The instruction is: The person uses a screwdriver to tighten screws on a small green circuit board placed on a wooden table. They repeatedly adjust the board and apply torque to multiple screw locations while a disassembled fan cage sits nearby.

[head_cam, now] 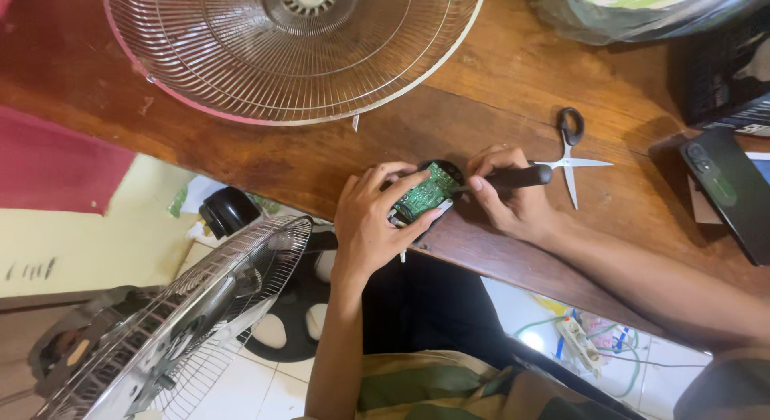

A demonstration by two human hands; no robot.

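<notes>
It looked like a home repair corner rather than a proper workshop. A worn wooden table (497, 91) carried a detached wire fan guard (289, 51), scissors (570, 151) and a dark phone (726, 187). Below it, on white floor tiles (265, 388), stood a fan (160, 332) beside a power strip (579, 344) with tangled cables.

A single head-worn view looks steeply down, close over the wooden table (513, 75) edge and the floor beneath.
</notes>
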